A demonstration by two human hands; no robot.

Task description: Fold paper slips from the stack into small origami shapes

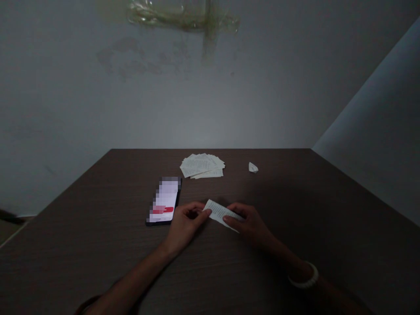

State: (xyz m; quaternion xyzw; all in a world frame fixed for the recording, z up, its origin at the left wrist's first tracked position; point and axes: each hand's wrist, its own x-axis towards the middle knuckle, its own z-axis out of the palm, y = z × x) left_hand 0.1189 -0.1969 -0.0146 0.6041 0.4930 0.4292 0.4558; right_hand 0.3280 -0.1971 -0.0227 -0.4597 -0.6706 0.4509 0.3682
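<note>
A small printed slip of paper (220, 213) is held between my two hands above the table, tilted down to the right. My left hand (187, 219) pinches its left end between thumb and fingers. Over the right end, the thumb of my right hand (247, 221) lies on top with the fingers behind, hiding part of the paper. Left of my left hand lies a smartphone (167, 197) with its screen lit and partly pixelated. Beyond the hands, a fanned pile of printed paper slips (202, 165) rests near the table's far edge.
A small crumpled or folded piece of white paper (252, 167) lies at the back right of the dark wooden table (98, 210). The table's far edge meets a grey wall (210, 105), and a pale slanted surface (377, 122) rises on the right.
</note>
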